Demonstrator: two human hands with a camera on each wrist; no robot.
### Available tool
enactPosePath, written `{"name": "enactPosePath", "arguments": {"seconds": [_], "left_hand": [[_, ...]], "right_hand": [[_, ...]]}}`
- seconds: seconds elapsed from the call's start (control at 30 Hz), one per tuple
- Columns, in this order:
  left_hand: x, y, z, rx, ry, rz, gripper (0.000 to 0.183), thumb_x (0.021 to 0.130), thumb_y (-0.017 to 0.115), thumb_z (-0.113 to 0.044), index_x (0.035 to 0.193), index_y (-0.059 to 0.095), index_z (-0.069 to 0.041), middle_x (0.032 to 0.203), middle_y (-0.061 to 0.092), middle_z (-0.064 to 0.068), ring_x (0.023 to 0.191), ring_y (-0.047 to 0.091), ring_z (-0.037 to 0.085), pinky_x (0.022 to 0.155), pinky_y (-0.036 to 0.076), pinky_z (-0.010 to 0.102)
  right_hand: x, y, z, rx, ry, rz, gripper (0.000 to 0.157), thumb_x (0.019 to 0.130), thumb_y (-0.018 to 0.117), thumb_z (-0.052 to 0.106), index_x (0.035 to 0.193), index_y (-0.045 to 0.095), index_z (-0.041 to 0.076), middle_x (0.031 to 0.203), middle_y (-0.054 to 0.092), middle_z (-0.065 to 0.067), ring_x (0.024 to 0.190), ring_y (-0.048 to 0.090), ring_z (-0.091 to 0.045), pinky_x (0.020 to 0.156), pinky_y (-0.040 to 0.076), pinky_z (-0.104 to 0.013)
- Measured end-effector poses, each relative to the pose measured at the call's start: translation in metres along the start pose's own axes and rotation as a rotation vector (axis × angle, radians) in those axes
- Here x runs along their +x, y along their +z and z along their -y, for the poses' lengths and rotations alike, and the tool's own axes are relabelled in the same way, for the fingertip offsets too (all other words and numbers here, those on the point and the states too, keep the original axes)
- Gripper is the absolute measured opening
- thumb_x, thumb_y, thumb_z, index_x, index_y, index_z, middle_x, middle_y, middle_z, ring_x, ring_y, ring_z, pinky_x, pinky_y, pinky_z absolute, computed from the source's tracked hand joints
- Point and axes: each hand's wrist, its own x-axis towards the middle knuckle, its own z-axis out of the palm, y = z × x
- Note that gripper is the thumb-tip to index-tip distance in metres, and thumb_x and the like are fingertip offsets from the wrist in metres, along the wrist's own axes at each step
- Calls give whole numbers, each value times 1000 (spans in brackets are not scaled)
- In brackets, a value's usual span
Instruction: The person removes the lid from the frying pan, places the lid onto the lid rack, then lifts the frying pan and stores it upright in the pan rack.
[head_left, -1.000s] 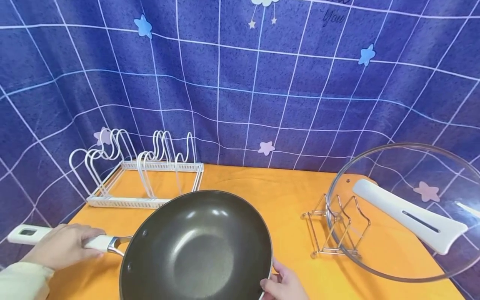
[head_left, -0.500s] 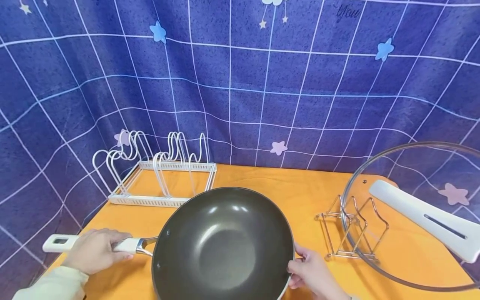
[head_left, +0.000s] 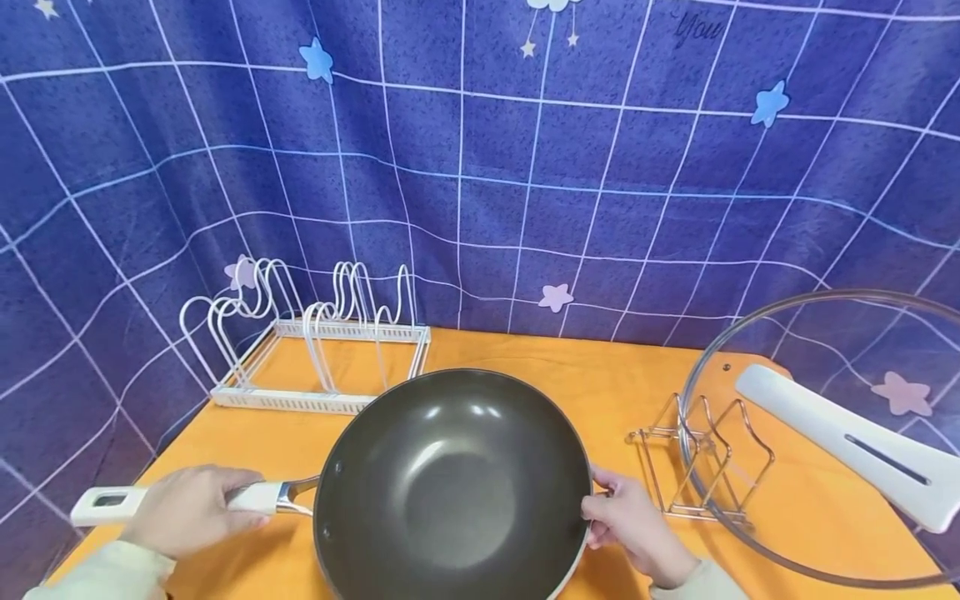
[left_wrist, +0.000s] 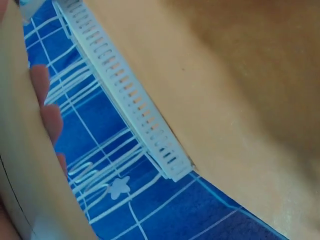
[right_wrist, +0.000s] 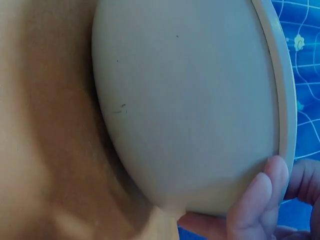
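Observation:
A dark-lined wok (head_left: pixel 461 500) with a pale underside lies across the near middle of the head view, opening facing up. My left hand (head_left: pixel 191 510) grips its white handle (head_left: pixel 258 497), which points left. In the left wrist view, fingertips (left_wrist: pixel 51 122) show past the edge of a pale curved surface. At the wok's right side, my right hand (head_left: pixel 630 517) pinches the rim, thumb at the edge. The right wrist view shows the wok's outer wall (right_wrist: pixel 190 100) with fingers (right_wrist: pixel 255 200) against it near the rim. Whether its base touches the table is unclear.
Behind the wok on the left stands a white wire rack (head_left: pixel 296 401). At the right, a glass lid (head_left: pixel 813 417) with a white handle stands upright in a small metal wire rack (head_left: pixel 705 512). A blue gridded cloth (head_left: pixel 510 208) hangs along the back of the orange table (head_left: pixel 525 352).
Over the second, the wok and both hands have moved slightly right relative to the white rack. The head view has also shifted. Both hands keep their hold.

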Motion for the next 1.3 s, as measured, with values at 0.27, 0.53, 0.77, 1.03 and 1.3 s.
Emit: {"name": "enactPosePath", "arguments": {"seconds": [0.27, 0.53, 0.77, 1.03, 1.3], "left_hand": [[7, -11, 14, 50, 29, 34, 42, 61, 80, -55, 86, 70, -24, 69, 55, -18, 61, 47, 3, 53, 42, 30], [11, -10, 13, 92, 24, 17, 41, 60, 78, -60, 62, 49, -30, 56, 39, -17, 53, 34, 4, 46, 31, 27], [21, -8, -6, 67, -8, 16, 43, 64, 74, -63, 61, 48, -29, 55, 40, -15, 51, 34, 6, 45, 29, 27], [29, -1, -20, 26, -51, 35, 44, 67, 72, -64, 63, 50, -26, 55, 42, -12, 51, 37, 8, 47, 32, 28], [28, 9, -18, 7, -9, 37, 39, 70, 71, -62, 69, 56, -26, 58, 43, -14, 54, 39, 7, 49, 34, 27]], "right_hand": [[-18, 14, -9, -57, 35, -13, 91, 84, 56, 0, 144, -12, -12, 77, 56, -5, 51, 59, -16, 58, 58, -38], [-26, 29, -22, 152, 7, -83, 87, 76, 50, -11, 146, -2, -13, 116, 59, -31, 91, 66, -33, 62, 58, -38], [-15, 16, -13, 163, -12, -212, 83, 75, 49, -11, 148, 9, -10, 123, 56, -32, 76, 66, -20, 58, 56, -29], [1, -5, -7, 157, -40, -211, 84, 72, 49, -9, 147, 13, -10, 109, 66, -25, 45, 41, -3, 54, 51, -20], [5, -9, -4, 132, -18, -279, 81, 71, 51, -9, 147, 23, -7, 67, 59, 3, 48, 44, -6, 58, 51, -22]]}}
